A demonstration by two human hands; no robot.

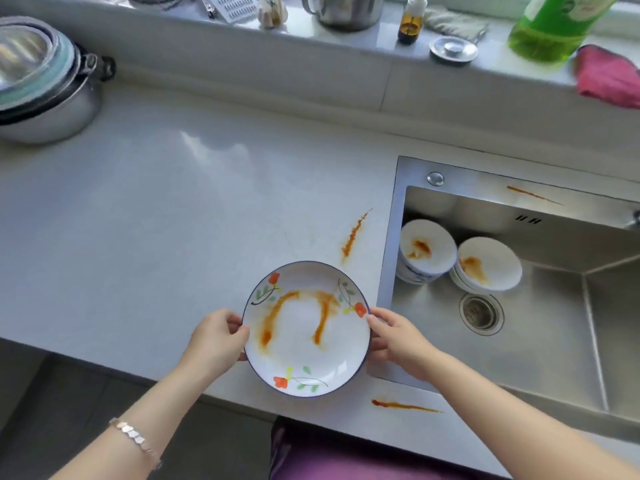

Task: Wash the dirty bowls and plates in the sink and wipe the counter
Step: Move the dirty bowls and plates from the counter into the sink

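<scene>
Now, plate (306, 336) gripped, just beside sink rim (388, 265)

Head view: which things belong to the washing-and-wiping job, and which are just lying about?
Job: white flowered plate smeared with orange sauce, held by left hand and right hand; two stained white bowls; steel sink; orange streaks on white counter; pink cloth.
Lying about: stacked metal pots; garlic bulb; small brown bottle.

open counter, crowded sink corner

the counter (156, 202) lies open between the pot stack (45, 84) far left and the sink (389, 258). a plate (306, 341) blocks its front by the sink. two bowls (427, 251) (488, 265) fill the sink's back-left, behind the drain (481, 311).
</scene>
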